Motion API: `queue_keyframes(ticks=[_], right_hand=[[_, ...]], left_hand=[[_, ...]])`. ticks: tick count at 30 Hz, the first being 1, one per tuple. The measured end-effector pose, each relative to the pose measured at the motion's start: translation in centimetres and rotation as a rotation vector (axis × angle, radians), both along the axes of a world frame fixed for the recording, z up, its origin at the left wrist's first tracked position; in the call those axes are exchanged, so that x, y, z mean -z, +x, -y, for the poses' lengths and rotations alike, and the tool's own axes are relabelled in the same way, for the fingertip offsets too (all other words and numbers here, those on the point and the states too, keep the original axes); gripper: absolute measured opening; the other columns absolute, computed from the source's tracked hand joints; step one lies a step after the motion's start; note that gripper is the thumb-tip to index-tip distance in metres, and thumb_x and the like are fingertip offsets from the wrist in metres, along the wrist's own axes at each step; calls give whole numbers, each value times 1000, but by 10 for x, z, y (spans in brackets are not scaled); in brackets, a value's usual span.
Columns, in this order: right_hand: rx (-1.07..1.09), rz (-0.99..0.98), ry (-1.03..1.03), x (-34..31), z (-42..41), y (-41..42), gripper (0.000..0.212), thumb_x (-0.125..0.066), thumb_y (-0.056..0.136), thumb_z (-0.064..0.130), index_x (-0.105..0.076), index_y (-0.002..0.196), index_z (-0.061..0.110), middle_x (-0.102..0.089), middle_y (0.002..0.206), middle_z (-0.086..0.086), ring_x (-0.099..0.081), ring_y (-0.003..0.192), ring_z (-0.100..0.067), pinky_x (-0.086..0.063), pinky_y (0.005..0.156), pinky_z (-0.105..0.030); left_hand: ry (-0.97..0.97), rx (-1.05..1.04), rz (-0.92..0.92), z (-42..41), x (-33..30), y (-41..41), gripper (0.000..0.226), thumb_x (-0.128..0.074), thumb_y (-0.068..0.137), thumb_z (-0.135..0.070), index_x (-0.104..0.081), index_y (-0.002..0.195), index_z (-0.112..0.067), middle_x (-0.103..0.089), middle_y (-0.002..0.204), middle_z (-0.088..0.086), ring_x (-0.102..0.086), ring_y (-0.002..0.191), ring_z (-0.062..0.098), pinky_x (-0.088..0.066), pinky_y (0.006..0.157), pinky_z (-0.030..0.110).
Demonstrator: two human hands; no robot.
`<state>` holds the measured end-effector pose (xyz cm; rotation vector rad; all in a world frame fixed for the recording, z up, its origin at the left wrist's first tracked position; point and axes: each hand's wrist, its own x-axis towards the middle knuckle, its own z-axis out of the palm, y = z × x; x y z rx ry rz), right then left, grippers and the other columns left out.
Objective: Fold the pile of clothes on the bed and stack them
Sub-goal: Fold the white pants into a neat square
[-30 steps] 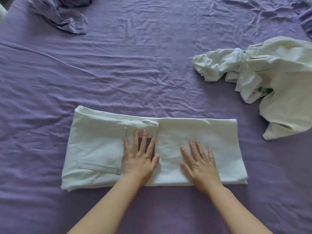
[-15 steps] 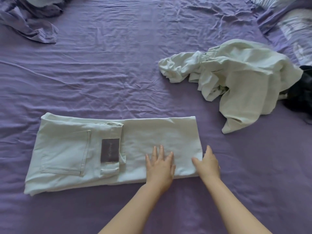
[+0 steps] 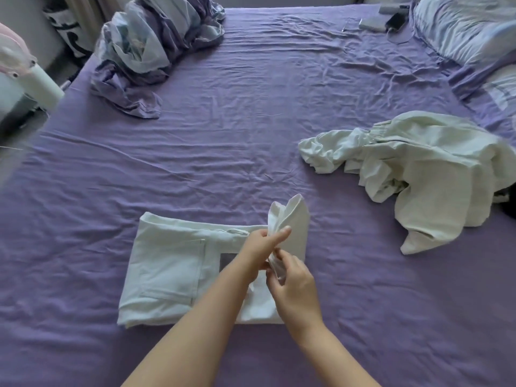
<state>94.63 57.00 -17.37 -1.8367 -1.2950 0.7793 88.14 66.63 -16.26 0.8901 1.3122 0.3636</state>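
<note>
Pale mint trousers [image 3: 167, 269] lie folded on the purple bed sheet [image 3: 223, 163], back pocket and a dark label facing up. Their right end is lifted off the bed and stands up over the middle of the garment. My left hand [image 3: 261, 244] grips the far edge of that raised end. My right hand [image 3: 290, 283] pinches its near edge just below. A crumpled pile of pale green and white clothes [image 3: 418, 169] lies to the right, apart from both hands.
A bunched purple and grey quilt [image 3: 156, 43] lies at the far left corner. Pillows [image 3: 469, 29] sit at the far right, with a phone and cable [image 3: 393, 22] beside them. A white fan [image 3: 25, 74] stands off the bed's left edge.
Both hands went from pressing flat on the trousers to gripping the right end, which is now lifted and carried leftward. The camera has tilted up, showing more of the bed.
</note>
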Motion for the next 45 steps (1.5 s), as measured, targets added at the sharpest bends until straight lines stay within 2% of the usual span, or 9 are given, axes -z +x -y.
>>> queue_keyframes(ticks=[3, 5, 9, 12, 20, 29, 34, 38, 45], right_hand=[[-147, -135, 33, -7, 0, -32, 39, -61, 87, 24, -57, 125, 21, -63, 110, 11, -63, 87, -7, -48, 81, -17], [-205, -187, 48, -11, -3, -50, 48, -47, 91, 45, -53, 130, 20, -59, 122, 12, -59, 104, -1, -44, 90, -14], [-242, 143, 100, 3, -27, -79, 68, -12, 91, 65, -37, 141, 27, -28, 146, 15, -14, 140, -2, -17, 114, -25], [-305, 390, 46, 23, -42, -100, 57, -19, 93, 54, -24, 146, 34, -12, 156, 4, 6, 143, -11, -5, 115, -42], [-446, 782, -156, 69, -61, -147, 58, -11, 95, 59, -33, 141, 32, -38, 147, -11, -18, 139, -29, -11, 105, -53], [-485, 875, -219, 106, -71, -158, 60, -14, 94, 62, -35, 141, 32, -39, 147, -10, -19, 139, -30, -11, 106, -56], [-499, 885, -211, 110, -71, -159, 60, -13, 94, 62, -30, 144, 32, -32, 151, -8, -16, 141, -32, -10, 107, -58], [-494, 861, -207, 107, -70, -159, 61, -12, 94, 63, -24, 146, 33, -26, 152, -6, -13, 142, -31, -10, 107, -58], [-522, 813, -152, 101, -72, -163, 60, -16, 94, 65, -24, 146, 36, -24, 154, -9, -11, 143, -31, -10, 109, -58]], left_hand=[[138, -50, -77, -9, 5, -46, 2, -67, 83, -9, -64, 83, -10, -65, 75, 6, -62, 66, 19, -51, 62, 29], [204, -53, -119, -11, 8, -79, 11, -66, 81, -8, -66, 92, -10, -69, 86, 9, -65, 76, 22, -53, 76, 37], [396, 24, -212, -11, 13, -139, 40, -54, 91, -8, -54, 130, -16, -63, 122, -2, -61, 109, 12, -47, 98, 32], [490, 41, -280, -9, 12, -180, 48, -50, 95, -9, -42, 141, -23, -51, 126, -17, -52, 116, 0, -39, 95, 12], [469, -14, -306, -17, 28, -280, 49, -52, 95, -9, -41, 141, -21, -48, 123, -21, -46, 114, -7, -32, 83, -5], [324, 19, -327, -23, 83, -306, 66, -56, 89, -14, -32, 143, -43, -56, 131, -12, -55, 117, 9, -44, 99, 31], [278, -32, -251, -47, 86, -300, 51, -72, 74, -30, -55, 121, -38, -66, 111, -14, -63, 104, 8, -50, 94, 38], [478, 15, -445, -56, 81, -280, 60, -56, 93, -24, -29, 147, -26, -54, 136, 0, -53, 121, 22, -39, 95, 26], [715, -19, -516, -46, 87, -293, 68, -49, 97, -18, -8, 144, -43, -54, 130, -9, -57, 110, 18, -41, 82, 24]])
